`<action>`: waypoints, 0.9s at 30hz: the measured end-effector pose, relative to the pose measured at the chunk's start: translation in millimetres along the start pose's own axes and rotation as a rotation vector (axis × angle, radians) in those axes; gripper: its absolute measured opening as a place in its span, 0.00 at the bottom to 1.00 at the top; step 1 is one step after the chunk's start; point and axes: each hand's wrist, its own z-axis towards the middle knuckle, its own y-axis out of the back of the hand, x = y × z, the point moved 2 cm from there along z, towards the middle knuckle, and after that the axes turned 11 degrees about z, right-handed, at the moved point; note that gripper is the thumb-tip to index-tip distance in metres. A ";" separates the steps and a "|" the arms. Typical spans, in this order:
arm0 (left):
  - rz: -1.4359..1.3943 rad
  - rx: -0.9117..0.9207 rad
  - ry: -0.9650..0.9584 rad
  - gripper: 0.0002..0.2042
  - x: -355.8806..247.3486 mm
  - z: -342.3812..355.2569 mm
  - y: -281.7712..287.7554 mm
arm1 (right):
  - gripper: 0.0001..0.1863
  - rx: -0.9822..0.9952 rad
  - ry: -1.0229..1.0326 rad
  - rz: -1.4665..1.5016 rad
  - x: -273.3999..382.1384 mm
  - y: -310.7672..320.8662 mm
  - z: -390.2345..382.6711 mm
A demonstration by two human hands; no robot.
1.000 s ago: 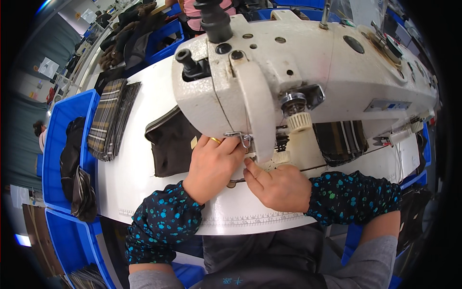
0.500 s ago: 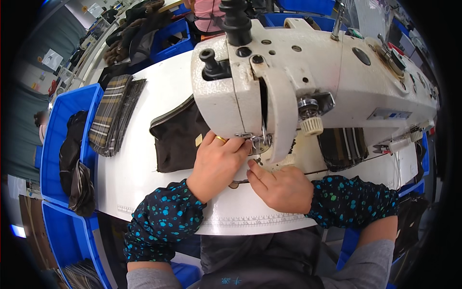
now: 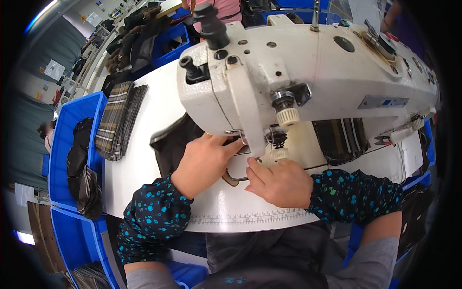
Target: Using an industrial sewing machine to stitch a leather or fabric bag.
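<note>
A dark brown fabric pouch with a zip along its upper edge lies on the white table, partly under the head of a white sewing machine. My left hand holds the cloth beside the presser foot, its fingertips partly hidden by the machine. Just right of it, my right hand has its fingers bent and close together at the dark edging near the foot. A small tan piece shows under the work, between my hands. The stitching point itself is hidden.
Folded plaid cloth pieces are stacked at the left, beside a blue bin holding dark cloth. Another plaid stack sits under the machine arm. Thread snips lie at the right. A printed ruler runs along the near table edge.
The view has shifted, putting the machine head further left in the picture. My left hand has moved left and the pouch is blurred by motion. More of the tan piece shows.
</note>
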 end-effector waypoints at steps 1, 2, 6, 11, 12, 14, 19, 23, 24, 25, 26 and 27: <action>0.003 0.005 -0.008 0.16 -1.4 3.9 5.3 | 0.13 -0.007 -0.007 0.000 0.1 0.1 1.0; -0.088 0.085 0.013 0.15 -3.7 8.1 11.0 | 0.11 -0.026 -0.007 0.007 -0.6 1.3 1.6; -0.504 0.168 0.111 0.11 -6.2 20.7 10.4 | 0.06 -0.106 0.071 -0.064 0.8 6.1 0.8; -0.616 0.142 0.255 0.11 -9.3 7.4 2.5 | 0.07 -0.104 0.126 -0.100 6.4 5.4 -1.0; -0.626 0.142 0.289 0.13 -10.5 5.9 2.6 | 0.08 -0.046 0.091 -0.036 5.5 -0.5 -4.0; -0.644 0.142 0.345 0.18 -10.5 3.2 -0.2 | 0.10 0.011 0.055 0.028 7.3 -2.3 -5.7; -0.705 0.090 0.296 0.12 -5.5 2.3 -8.1 | 0.09 -0.138 -0.016 -0.153 5.8 11.8 5.1; -0.602 0.119 0.280 0.11 -10.9 5.6 1.9 | 0.07 0.026 0.118 -0.117 4.9 8.0 1.9; -0.567 0.095 0.258 0.12 -13.7 7.8 6.0 | 0.08 0.060 0.129 -0.102 6.2 5.8 1.2; -0.567 0.094 0.259 0.12 -13.6 8.1 7.6 | 0.08 0.061 0.130 -0.101 6.2 4.2 2.2; -0.534 0.126 0.274 0.11 -13.8 8.6 7.3 | 0.08 -0.002 0.112 -0.106 5.0 4.3 2.7; -0.501 0.159 0.288 0.11 -13.8 9.0 6.4 | 0.08 -0.066 0.093 -0.112 4.3 4.9 3.2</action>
